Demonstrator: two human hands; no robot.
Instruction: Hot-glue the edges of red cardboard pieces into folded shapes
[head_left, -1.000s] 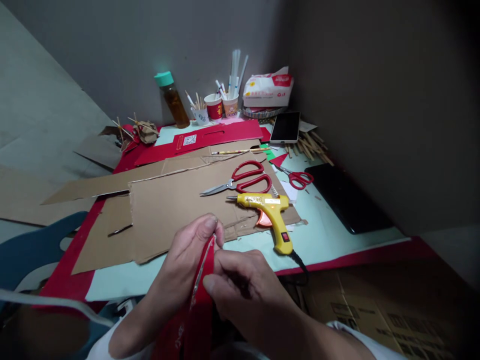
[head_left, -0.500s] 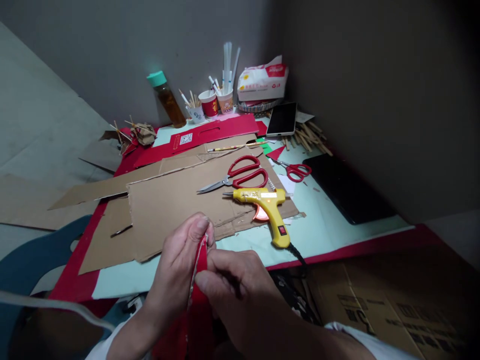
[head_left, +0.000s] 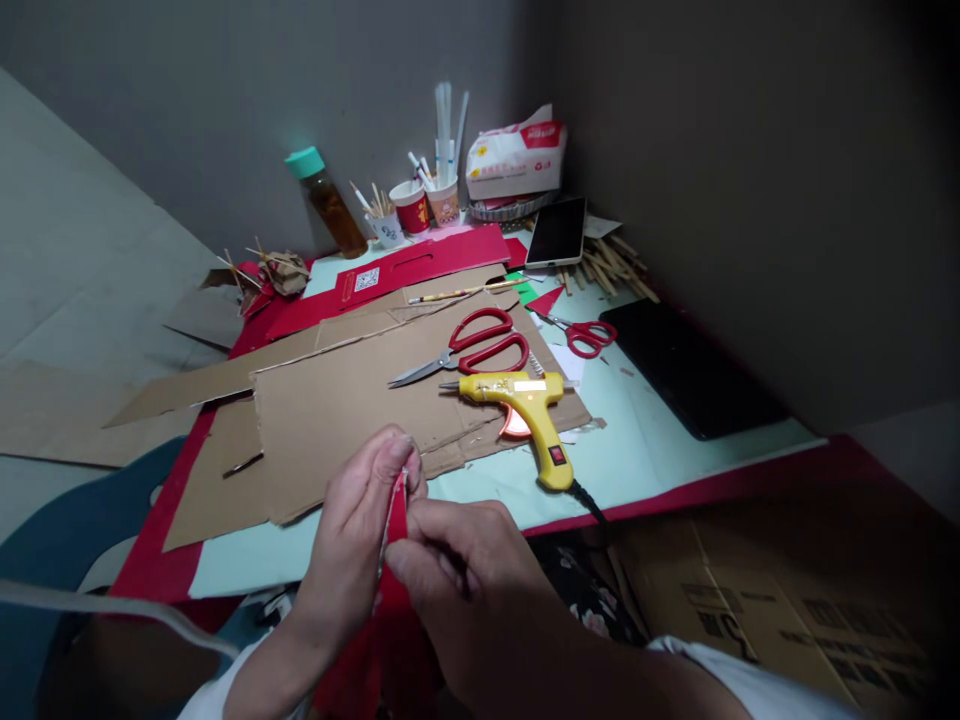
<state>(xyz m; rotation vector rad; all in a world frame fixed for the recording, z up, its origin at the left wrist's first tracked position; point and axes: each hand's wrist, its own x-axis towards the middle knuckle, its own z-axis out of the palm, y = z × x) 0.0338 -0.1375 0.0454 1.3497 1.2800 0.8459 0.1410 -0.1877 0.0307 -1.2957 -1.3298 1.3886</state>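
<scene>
A red piece with a pale, rough edge (head_left: pixel 399 600) stands between my hands at the table's front edge; its lower part drops into shadow. My left hand (head_left: pixel 360 520) is closed on its upper left side, thumb near the tip. From the right, my right hand (head_left: pixel 465 560) pinches the same piece between thumb and curled fingers. Beyond them, flat brown cardboard (head_left: pixel 337 420) lies on the table, bearing large red-handled scissors (head_left: pixel 487 342). A yellow glue gun (head_left: pixel 536 400) rests across the cardboard's right edge, nozzle pointing left.
Small red scissors (head_left: pixel 589 338), a black tablet-like slab (head_left: pixel 690 370) and a phone (head_left: pixel 556 232) lie at the right. Cups with sticks (head_left: pixel 409 207), a bottle (head_left: pixel 334 210) and a tissue pack (head_left: pixel 517 160) stand along the back. The gun's cord (head_left: pixel 589 500) hangs over the front edge.
The view has shifted slightly, so the table items appear a little further left. Both hands keep their hold on the red piece, with almost no change in pose.
</scene>
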